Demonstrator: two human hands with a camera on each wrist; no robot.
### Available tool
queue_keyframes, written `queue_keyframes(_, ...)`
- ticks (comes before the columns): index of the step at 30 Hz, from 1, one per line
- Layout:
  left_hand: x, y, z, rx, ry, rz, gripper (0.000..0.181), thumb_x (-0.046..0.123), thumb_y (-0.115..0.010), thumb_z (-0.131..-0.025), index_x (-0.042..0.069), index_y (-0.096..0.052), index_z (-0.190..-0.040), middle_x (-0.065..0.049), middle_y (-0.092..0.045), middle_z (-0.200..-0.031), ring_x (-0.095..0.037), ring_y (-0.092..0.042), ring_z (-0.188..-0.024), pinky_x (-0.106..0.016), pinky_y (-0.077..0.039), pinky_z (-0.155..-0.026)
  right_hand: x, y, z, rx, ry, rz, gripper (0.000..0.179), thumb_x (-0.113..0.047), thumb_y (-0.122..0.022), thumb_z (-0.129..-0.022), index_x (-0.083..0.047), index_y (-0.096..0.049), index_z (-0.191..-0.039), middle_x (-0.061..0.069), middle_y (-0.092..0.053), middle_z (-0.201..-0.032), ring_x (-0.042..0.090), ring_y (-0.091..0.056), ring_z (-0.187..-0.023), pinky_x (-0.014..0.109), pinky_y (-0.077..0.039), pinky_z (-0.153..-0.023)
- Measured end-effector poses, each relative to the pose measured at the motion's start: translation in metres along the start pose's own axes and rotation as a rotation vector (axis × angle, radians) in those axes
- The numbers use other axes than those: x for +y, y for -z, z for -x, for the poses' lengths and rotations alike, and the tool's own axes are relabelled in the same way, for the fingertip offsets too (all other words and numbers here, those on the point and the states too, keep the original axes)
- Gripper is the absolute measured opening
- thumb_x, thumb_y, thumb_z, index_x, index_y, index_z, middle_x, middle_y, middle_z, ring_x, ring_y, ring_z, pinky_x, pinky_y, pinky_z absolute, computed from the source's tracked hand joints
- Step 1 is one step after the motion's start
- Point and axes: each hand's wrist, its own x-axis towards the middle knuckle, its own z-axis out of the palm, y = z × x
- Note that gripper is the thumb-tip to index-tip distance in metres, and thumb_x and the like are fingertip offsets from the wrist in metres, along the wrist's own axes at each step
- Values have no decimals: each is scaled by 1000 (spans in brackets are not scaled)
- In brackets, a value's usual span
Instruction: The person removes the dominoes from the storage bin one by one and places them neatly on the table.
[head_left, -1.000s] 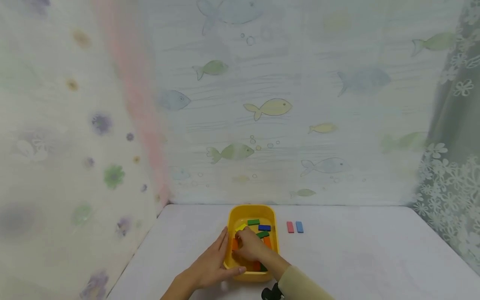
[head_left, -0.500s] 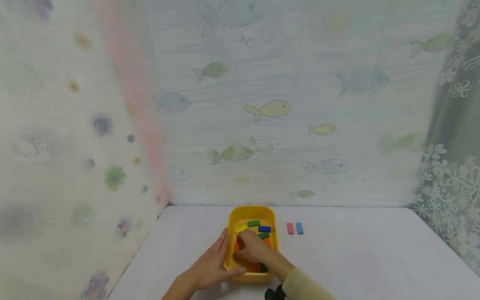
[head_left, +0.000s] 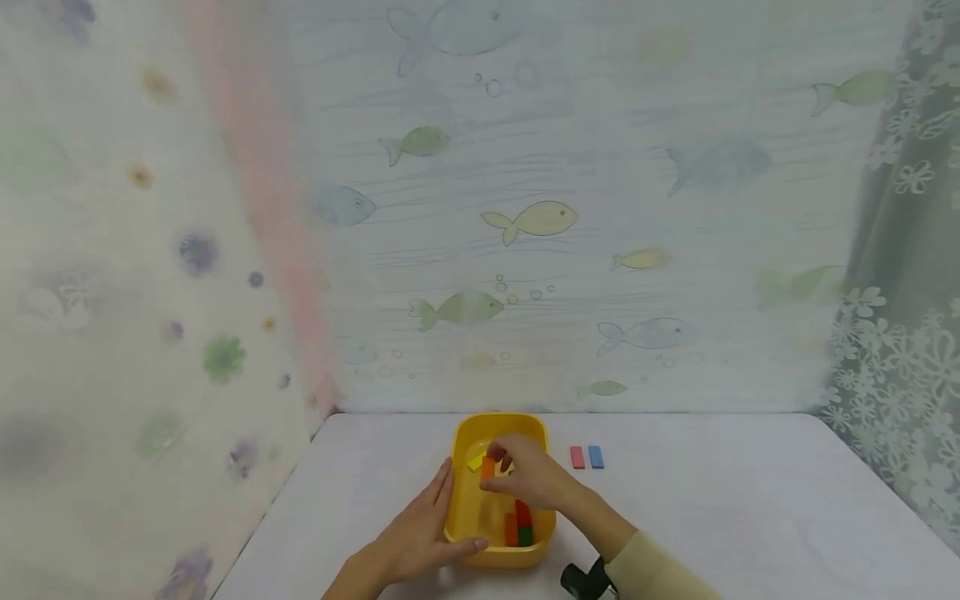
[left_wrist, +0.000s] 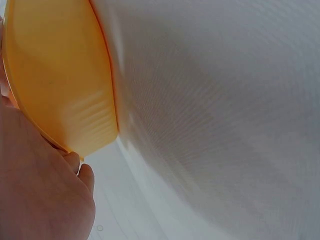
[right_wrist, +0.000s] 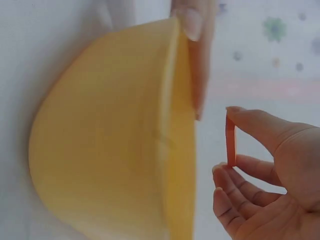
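My right hand (head_left: 528,471) pinches an orange block (head_left: 488,468) above the yellow tub (head_left: 461,533). In the right wrist view the thin block (right_wrist: 231,142) stands between thumb and fingertips, beyond the tub's rim. My left hand (head_left: 420,525) rests against the tub's left side with its fingers straight, the thumb over the near rim. The left wrist view shows this hand (left_wrist: 45,185) along the tub's rim (left_wrist: 30,117). Inside the tub lie a yellow block (head_left: 476,462), a red block (head_left: 522,512), an orange-red one (head_left: 512,529) and a green one (head_left: 525,536). My right hand hides others.
A pink block (head_left: 577,457) and a blue block (head_left: 596,457) lie side by side on the white table (head_left: 712,508), right of the tub. A black object (head_left: 585,579) is by the right sleeve. A fish-patterned curtain (head_left: 600,208) hangs behind the table.
My right hand has risen from the tub's floor with the orange block and shifted up and right. The left hand stays against the tub.
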Motion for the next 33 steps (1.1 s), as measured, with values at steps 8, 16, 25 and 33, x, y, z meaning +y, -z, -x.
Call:
queue_keyframes(8,-2,-1,-1,-8,27,8,114,76,-55,-89,1,-13,-163,-15,-8,-172,-36,-28,-153,-59,-33,-117,-5,24,10,21,85,9,35,-22,-81,-90,-5,-66,-116,3,-66,-109,26,-62,-99,41,-59,-88)
queue_keyframes(16,0,-3,-2,-16,54,9,116,79,-55,-87,3,-12,-164,-14,-9,-172,-36,-28,-152,-60,-34,-116,12,53,23,24,166,55,38,-28,-80,-90,-4,-65,-116,3,-65,-109,27,-61,-100,43,-57,-87)
queue_keyframes(25,3,-4,-3,-26,84,1,118,81,-55,-85,4,-12,-164,-12,-9,-172,-34,-29,-152,-60,-34,-116,48,79,41,80,130,109,34,-24,-80,-90,-5,-66,-115,2,-66,-108,28,-62,-98,33,-57,-82)
queue_keyframes(33,1,-5,-5,-24,91,-8,119,82,-54,-84,5,-11,-164,-13,-9,-172,-34,-29,-152,-60,-34,-116,82,99,53,110,110,155,35,-23,-80,-90,-3,-65,-113,5,-66,-109,27,-62,-96,35,-57,-81)
